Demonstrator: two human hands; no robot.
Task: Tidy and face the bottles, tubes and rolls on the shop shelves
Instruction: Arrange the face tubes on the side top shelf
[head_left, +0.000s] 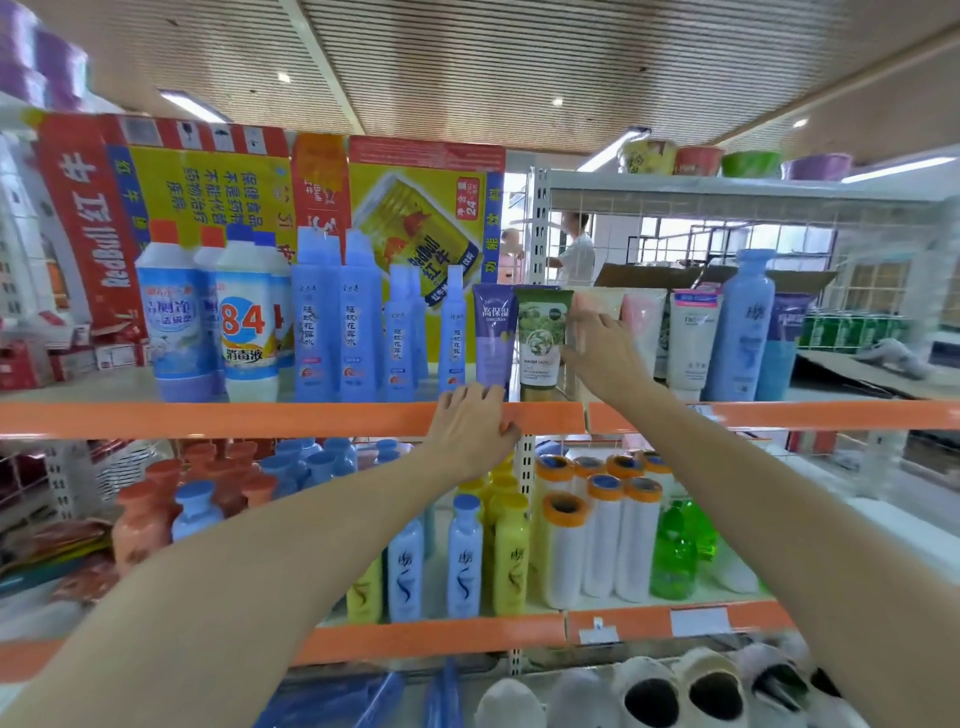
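On the top shelf a green tube (541, 338) stands upright between a purple tube (493, 335) and a pale pink tube (597, 306). My right hand (605, 356) is at the green tube's right side, thumb touching its lower edge and fingers over the pale pink tube. My left hand (472, 423) rests on the orange shelf edge (260, 418), fingers draped over it just below the purple tube. Blue bottles (337, 332) and white cleaner bottles (244, 327) line the shelf to the left. Orange-capped rolls (602, 540) stand on the shelf below.
More tubes and a tall blue bottle (740, 327) stand at the right. Red Bull cartons (208, 192) back the top shelf. Shampoo bottles (462, 561) and a green bottle (675, 556) fill the lower shelf; slippers (649, 696) lie at the bottom. A person (574, 249) stands beyond.
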